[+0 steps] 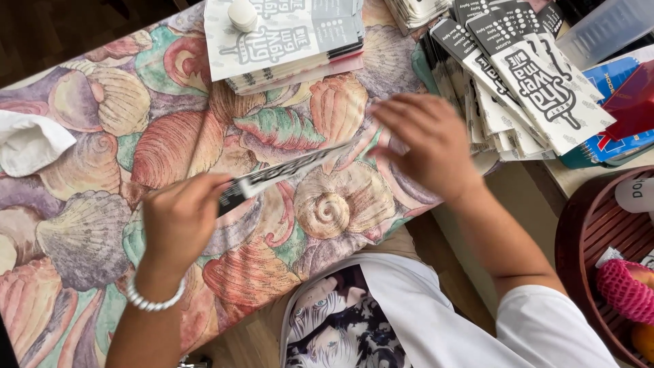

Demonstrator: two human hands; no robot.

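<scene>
Shells in orange, green and mauve cover the printed tablecloth (88, 238) under both hands. Beyond the fingers, at the far edge, sits a stack of white printed leaflets (286, 41) with a small white round cap (242, 13) resting on top. Off past the right hand's fingertips, a fanned pile of black-and-white printed cards (524, 88) spreads across the cloth's corner, overlapping a blue packet (616, 146) and lying beside a dark red sheet (633, 102). A crumpled white cloth (30, 143) lies well to the outer side of the left hand. Near the right forearm stands a round reddish-brown wooden tray (586, 232) holding a fruit in pink foam netting (623, 289). Nothing lies between the two hands except the strip they share.

That long black-and-white printed paper strip (283, 172) runs slantwise above the cloth, from the left fingers up to the right ones. The left hand (178, 221) has its fingers curled together, pinching the strip's lower end between thumb and fingertips; a white bead bracelet (153, 300) circles that wrist. The right hand (429, 140) is turned back-up, its fingers loosely bent and a little apart, their tips meeting the strip's upper end; whether they truly grip it or only touch it I cannot tell, as motion blurs them.
</scene>
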